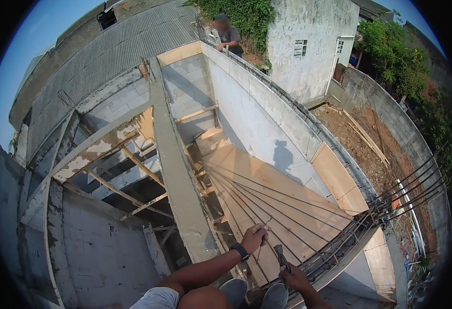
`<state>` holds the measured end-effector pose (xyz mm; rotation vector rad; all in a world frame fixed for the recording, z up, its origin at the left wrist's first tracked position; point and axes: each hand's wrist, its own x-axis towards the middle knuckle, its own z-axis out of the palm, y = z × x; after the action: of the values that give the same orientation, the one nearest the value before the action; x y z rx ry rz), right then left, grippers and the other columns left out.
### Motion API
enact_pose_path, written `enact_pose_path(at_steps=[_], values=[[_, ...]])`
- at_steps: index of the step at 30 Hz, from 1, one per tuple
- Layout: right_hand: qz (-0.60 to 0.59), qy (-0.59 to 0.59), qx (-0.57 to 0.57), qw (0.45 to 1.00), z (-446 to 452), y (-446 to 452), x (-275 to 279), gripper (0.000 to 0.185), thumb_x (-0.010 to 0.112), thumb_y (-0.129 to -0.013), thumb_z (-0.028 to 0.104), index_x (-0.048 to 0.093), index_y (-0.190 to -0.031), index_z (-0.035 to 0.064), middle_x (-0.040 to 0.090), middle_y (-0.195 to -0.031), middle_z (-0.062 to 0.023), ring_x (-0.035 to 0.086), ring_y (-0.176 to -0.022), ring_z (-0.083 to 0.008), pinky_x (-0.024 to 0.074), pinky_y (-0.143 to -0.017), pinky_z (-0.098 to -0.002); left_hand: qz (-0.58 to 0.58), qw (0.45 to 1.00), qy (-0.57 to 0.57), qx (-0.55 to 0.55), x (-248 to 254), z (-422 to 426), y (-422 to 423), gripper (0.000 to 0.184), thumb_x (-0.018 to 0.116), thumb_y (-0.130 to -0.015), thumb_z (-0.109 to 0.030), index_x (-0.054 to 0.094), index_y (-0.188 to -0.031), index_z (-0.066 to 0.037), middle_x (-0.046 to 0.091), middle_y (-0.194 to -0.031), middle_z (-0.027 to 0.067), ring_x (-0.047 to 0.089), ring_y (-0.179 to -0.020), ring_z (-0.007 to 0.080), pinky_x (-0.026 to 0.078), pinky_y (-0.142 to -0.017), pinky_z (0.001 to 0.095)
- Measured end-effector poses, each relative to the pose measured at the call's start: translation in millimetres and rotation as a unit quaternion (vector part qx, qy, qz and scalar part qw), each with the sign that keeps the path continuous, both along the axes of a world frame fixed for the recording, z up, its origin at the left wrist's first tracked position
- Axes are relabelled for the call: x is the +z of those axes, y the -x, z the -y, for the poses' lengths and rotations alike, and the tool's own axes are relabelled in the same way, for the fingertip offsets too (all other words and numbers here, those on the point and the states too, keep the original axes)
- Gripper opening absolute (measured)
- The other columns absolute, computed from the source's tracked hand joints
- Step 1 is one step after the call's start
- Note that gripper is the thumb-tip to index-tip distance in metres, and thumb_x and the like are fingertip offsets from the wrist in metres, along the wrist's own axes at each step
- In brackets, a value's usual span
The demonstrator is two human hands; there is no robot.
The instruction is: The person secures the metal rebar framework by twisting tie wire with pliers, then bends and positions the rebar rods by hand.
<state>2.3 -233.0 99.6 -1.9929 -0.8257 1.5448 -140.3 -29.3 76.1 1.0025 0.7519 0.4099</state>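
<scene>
At five o'clock in the view, a thin wire (268,221) is pinched in the left hand (255,237), while the right hand (294,277) closes around a dark tool (279,252), probably pincers. Around them, steel bars (267,202) fan across plywood (249,167) toward four and five o'clock; the laying looks largely done, the fastening apparently only partly so.

Corrugated roof (148,36): 11 o'clock from view centre. Co-worker (229,37) in dark clothing: 12 o'clock, at the far corner; green creeper (254,23) grows behind. Weathered white building (287,67) with a small window (300,48): 1 o'clock. Tree (390,56): 2 o'clock. Loose timber lengths (366,137) lie on bare ground (334,129) at 3 o'clock, inside a curved grey boundary wall (390,110).
</scene>
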Motion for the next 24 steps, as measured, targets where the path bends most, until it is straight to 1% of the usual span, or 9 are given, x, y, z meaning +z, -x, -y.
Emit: enact_pose_path(at_steps=[2, 3, 6, 9, 10, 12, 15, 20, 24], values=[[0.042, -0.042, -0.050, 0.997, 11, 5, -22, 0.035, 0.061, -0.093, 0.033, 0.056, -0.106, 0.0004, 0.058, -0.069, -0.0040, 0.058, -0.061, -0.0142, 0.0472, -0.058, -0.0326, -0.032, 0.999, 0.021, -0.038, 5, -17, 5, 0.028, 0.052, -0.101, -0.027, 0.063, -0.106, -0.002, 0.054, -0.069, -0.0018, 0.046, -0.054, 0.0060, 0.040, -0.051, 0.0217], [0.062, -0.063, -0.076, 0.993, 11, 10, -22, 0.034, 0.062, -0.093, 0.032, 0.056, -0.105, 0.0006, 0.056, -0.067, -0.0035, 0.057, -0.059, -0.0137, 0.0469, -0.056, -0.0318, -0.019, 0.996, 0.035, -0.080, 8, -16, 6, 0.028, 0.052, -0.101, -0.027, 0.063, -0.106, -0.002, 0.053, -0.068, -0.0021, 0.045, -0.054, 0.0057, 0.039, -0.051, 0.0216], [0.022, -0.193, -0.227, 0.954, 3, 7, -11, 0.028, 0.064, -0.093, 0.029, 0.057, -0.099, 0.0022, 0.053, -0.063, -0.0016, 0.056, -0.058, -0.0115, 0.0449, -0.053, -0.0278, 0.008, 0.979, 0.058, -0.197, 20, 7, 3, 0.028, 0.051, -0.102, -0.028, 0.063, -0.106, -0.003, 0.052, -0.068, -0.0030, 0.045, -0.054, 0.0047, 0.039, -0.052, 0.0212], [-0.129, -0.241, -0.348, 0.897, -24, -6, 19, 0.024, 0.065, -0.093, 0.025, 0.059, -0.099, 0.0031, 0.052, -0.063, 0.0002, 0.054, -0.057, -0.0092, 0.0438, -0.052, -0.0257, 0.018, 0.958, 0.086, -0.274, 12, 28, 1, 0.030, 0.051, -0.102, -0.030, 0.064, -0.107, -0.004, 0.052, -0.068, -0.0034, 0.046, -0.056, 0.0048, 0.040, -0.053, 0.0216], [-0.134, -0.236, -0.334, 0.903, -30, -10, 29, 0.023, 0.065, -0.093, 0.025, 0.060, -0.099, 0.0027, 0.052, -0.063, 0.0002, 0.054, -0.057, -0.0087, 0.0433, -0.051, -0.0255, 0.023, 0.955, 0.082, -0.284, 11, 34, 1, 0.029, 0.050, -0.102, -0.031, 0.063, -0.106, -0.005, 0.051, -0.066, -0.0032, 0.043, -0.053, 0.0053, 0.038, -0.050, 0.0226], [-0.145, -0.221, -0.305, 0.915, -34, -15, 43, 0.022, 0.065, -0.093, 0.023, 0.061, -0.098, 0.0018, 0.054, -0.064, 0.0003, 0.053, -0.056, -0.0078, 0.0422, -0.050, -0.0251, 0.012, 0.946, 0.082, -0.312, 9, 38, 2, 0.031, 0.051, -0.102, -0.033, 0.063, -0.107, -0.006, 0.052, -0.068, -0.0035, 0.047, -0.056, 0.0052, 0.040, -0.054, 0.0224], [-0.064, -0.201, -0.232, 0.950, -27, -16, 30, 0.025, 0.067, -0.092, 0.025, 0.063, -0.099, 0.0008, 0.057, -0.069, -0.0002, 0.054, -0.057, -0.0078, 0.0435, -0.052, -0.0246, 0.006, 0.939, 0.097, -0.329, 1, 42, 4, 0.032, 0.051, -0.102, -0.035, 0.062, -0.108, -0.006, 0.053, -0.070, -0.0028, 0.048, -0.058, 0.0054, 0.042, -0.055, 0.0225], [-0.025, -0.203, -0.202, 0.958, -28, -11, 26, 0.027, 0.068, -0.091, 0.026, 0.064, -0.099, -0.0001, 0.062, -0.073, -0.0008, 0.057, -0.060, -0.0082, 0.0456, -0.055, -0.0244, 0.003, 0.938, 0.119, -0.325, -7, 47, 9, 0.031, 0.052, -0.101, -0.035, 0.062, -0.108, -0.006, 0.054, -0.072, -0.0023, 0.049, -0.058, 0.0056, 0.042, -0.056, 0.0225], [0.017, -0.199, -0.205, 0.958, -29, -9, 26, 0.027, 0.067, -0.091, 0.025, 0.064, -0.098, -0.0003, 0.063, -0.073, -0.0012, 0.057, -0.060, -0.0084, 0.0459, -0.056, -0.0248, -0.025, 0.940, 0.141, -0.309, 2, 46, 9, 0.029, 0.051, -0.102, -0.033, 0.062, -0.110, -0.007, 0.056, -0.074, -0.0025, 0.050, -0.057, 0.0054, 0.042, -0.055, 0.0224]])
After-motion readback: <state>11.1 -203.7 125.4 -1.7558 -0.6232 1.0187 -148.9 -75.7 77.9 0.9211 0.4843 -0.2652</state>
